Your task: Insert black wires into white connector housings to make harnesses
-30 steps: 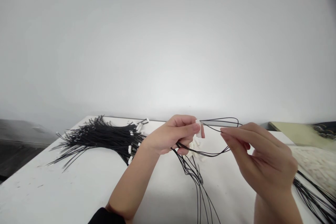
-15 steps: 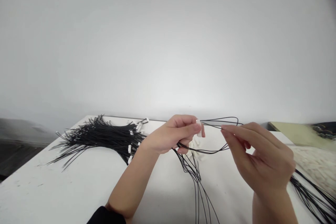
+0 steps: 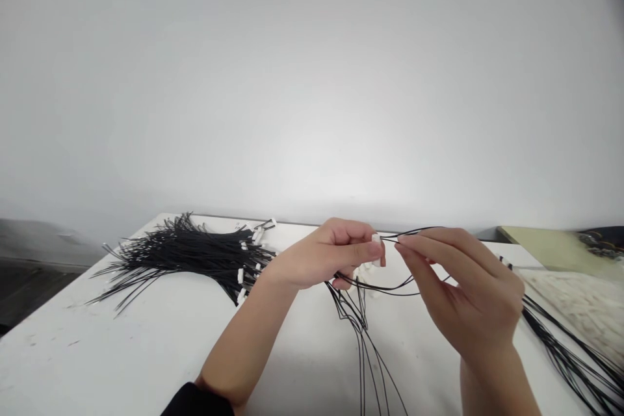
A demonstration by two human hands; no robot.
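Between its thumb and fingers my left hand [image 3: 331,253] holds a small white connector [image 3: 377,249], with black wires entering its right side. Several of these thin black wires [image 3: 363,331] also pass under the left fingers and hang down over the table. My right hand [image 3: 463,286] pinches a black wire just right of the connector, its thumb and index fingertips together. The two hands are a short gap apart, above the table. Wire loops run from the connector toward and behind the right hand.
On the white table [image 3: 121,364], a large bundle of black wires [image 3: 195,250] with white connectors lies at left. More black wires [image 3: 565,351] lie at right, beside a pile of whitish pieces [image 3: 580,299]. Small white pieces [image 3: 364,271] sit behind the hands. A wall [image 3: 312,78] stands behind.
My right hand has moved left, bringing its fingertips closer to the connector. My left hand and the connector have shifted slightly right and down.
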